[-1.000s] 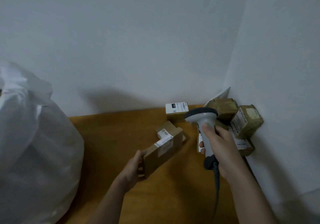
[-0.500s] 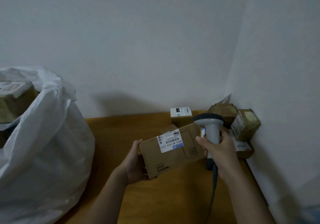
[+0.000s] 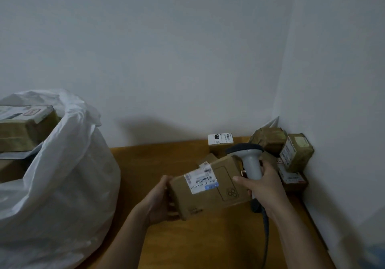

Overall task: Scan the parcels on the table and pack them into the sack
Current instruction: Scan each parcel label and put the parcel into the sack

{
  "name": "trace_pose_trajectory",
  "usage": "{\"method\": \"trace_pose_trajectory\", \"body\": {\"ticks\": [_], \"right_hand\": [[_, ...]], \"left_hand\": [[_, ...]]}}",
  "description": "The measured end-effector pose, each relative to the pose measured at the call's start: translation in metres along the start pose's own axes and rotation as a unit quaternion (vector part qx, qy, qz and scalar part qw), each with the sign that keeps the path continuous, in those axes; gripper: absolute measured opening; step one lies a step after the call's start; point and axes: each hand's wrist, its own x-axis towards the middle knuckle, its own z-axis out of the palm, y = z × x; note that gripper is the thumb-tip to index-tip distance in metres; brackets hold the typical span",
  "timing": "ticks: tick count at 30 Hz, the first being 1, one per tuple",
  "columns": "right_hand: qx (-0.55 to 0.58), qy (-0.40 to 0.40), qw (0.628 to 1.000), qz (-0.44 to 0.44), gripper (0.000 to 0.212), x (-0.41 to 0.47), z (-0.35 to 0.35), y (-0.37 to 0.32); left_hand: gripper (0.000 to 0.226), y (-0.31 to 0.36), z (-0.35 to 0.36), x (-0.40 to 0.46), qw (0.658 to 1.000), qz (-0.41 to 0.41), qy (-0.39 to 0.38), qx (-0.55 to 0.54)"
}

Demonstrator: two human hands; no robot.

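Left hand [image 3: 158, 200] grips the cardboard parcel [image 3: 210, 187], label up, above the tabletop [image 3: 166, 160]; right hand [image 3: 264, 187] wraps the scanner [image 3: 250, 160] handle. Sack [image 3: 68, 181] sits left w/ boxes inside.

Your left hand [image 3: 158, 201] holds a box [image 3: 210, 187] above the table [image 3: 162, 160]. Left of the box stands the sack [image 3: 62, 185], with parcels [image 3: 23, 131] in it. Right of the box, touching it, your right hand [image 3: 264, 187] holds the scanner [image 3: 249, 160]. Behind the box, more parcels [image 3: 295, 152] sit piled in the wall corner.
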Motion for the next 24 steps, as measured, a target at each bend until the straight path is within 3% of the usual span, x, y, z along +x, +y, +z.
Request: {"method": "trace_pose_trajectory", "body": {"ticks": [1,3,5,7,9,13,15,18,21,24], "right_hand": [[-0.022,0.002,1.0,-0.018,0.086,-0.001,0.0,-0.001],[-0.08,0.007,0.995,-0.066,0.093,-0.006,0.002,-0.005],[-0.13,0.01,0.987,-0.099,0.089,-0.01,0.005,-0.01],[-0.157,0.003,0.982,-0.104,0.083,-0.012,0.011,-0.013],[-0.168,-0.01,0.981,-0.101,0.079,-0.015,0.016,-0.015],[-0.185,-0.019,0.976,-0.113,0.075,-0.022,0.02,-0.015],[-0.18,-0.006,0.977,-0.113,0.068,-0.023,0.019,-0.016],[-0.153,0.012,0.983,-0.101,0.049,-0.025,0.015,-0.017],[-0.072,0.009,0.995,-0.065,0.03,-0.027,0.007,-0.019],[-0.014,-0.001,1.0,-0.025,0.023,-0.03,0.003,-0.02]], "left_hand": [[0.046,0.0,0.0,0.002,0.994,0.034,0.033,0.094],[0.041,0.007,0.004,0.001,0.947,0.166,0.116,0.248],[0.051,0.017,0.016,-0.005,0.929,0.263,0.07,0.25],[0.057,0.027,0.032,-0.013,0.911,0.309,0.009,0.273],[0.06,0.031,0.044,-0.013,0.88,0.36,-0.004,0.31],[0.04,0.032,0.057,-0.013,0.841,0.424,0.0,0.335],[0.028,0.029,0.056,-0.013,0.843,0.426,0.017,0.329],[0.019,0.023,0.046,-0.01,0.858,0.398,0.152,0.286],[0.01,0.019,0.032,-0.01,0.91,0.32,0.246,0.091],[0.022,0.01,0.018,-0.004,0.931,0.228,0.275,-0.068]]}}
